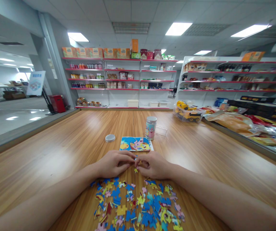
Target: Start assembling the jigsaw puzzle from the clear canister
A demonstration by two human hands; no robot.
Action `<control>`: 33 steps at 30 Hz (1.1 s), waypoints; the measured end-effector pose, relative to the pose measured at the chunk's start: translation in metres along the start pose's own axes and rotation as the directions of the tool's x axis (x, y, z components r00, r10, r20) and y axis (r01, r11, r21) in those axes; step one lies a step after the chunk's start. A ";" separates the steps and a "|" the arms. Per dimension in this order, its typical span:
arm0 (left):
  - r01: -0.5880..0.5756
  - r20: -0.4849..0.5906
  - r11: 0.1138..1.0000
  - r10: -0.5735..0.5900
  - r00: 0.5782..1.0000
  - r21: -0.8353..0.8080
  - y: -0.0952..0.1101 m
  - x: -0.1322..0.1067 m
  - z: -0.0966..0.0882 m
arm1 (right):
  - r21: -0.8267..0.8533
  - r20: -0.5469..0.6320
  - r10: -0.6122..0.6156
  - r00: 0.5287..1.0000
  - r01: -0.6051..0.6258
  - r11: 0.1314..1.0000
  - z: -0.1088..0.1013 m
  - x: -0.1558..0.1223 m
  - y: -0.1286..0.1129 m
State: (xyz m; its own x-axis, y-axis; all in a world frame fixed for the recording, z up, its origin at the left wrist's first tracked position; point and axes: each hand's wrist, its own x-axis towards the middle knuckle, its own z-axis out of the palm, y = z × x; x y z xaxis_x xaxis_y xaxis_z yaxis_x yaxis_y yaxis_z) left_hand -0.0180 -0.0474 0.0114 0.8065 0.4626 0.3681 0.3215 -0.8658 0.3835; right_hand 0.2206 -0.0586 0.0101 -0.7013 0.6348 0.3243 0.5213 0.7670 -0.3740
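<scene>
- While both our forearms rest on the wooden surface (68, 154), our left hand (115, 163) and right hand (153, 165) meet fingertip to fingertip just on the near side of the picture card (136, 144).
- Our left grip is curled in, thumb and forefinger pinching the held pieces (135, 158), small blue bits that show only partly between the fingers.
- Our right grip presses on the same held pieces from the other side, with its fingers bent under.
- The held pieces sit just nearer to us than the card's near edge and clear of it. We cannot tell whether they touch the wood.
- A single piece (136, 170) lies flat a little nearer than that, between our two hands.
- The loose pieces (138, 205) spread out nearer still from the card, between our forearms.
- A printed tin (150, 128) stands upright at the card's far right corner, and its round lid (110, 138) lies flat off the card's far left corner, apart from it.
- A clear box of yellow toy trucks (188, 114) sits well beyond the card to the right.
- Stocked shelves (128, 80) stand far behind the card.
</scene>
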 end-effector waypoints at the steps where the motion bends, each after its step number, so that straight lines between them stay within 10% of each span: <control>1: 0.001 -0.001 1.000 -0.001 1.000 0.004 0.000 0.000 0.000 | -0.005 0.000 0.000 1.000 0.000 1.000 0.001 0.000 0.001; 33: 0.039 -0.062 0.992 -0.032 0.998 0.116 -0.001 -0.003 0.004 | -0.099 -0.062 0.174 0.983 -0.180 0.979 -0.001 0.003 -0.005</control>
State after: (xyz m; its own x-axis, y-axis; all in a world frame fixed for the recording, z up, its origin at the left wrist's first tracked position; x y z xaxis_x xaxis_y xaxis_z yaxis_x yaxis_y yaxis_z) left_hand -0.0193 -0.0489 0.0068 0.7632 0.5012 0.4078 0.4086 -0.8633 0.2964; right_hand 0.2163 -0.0606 0.0138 -0.5684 0.7631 0.3076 0.6844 0.6460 -0.3380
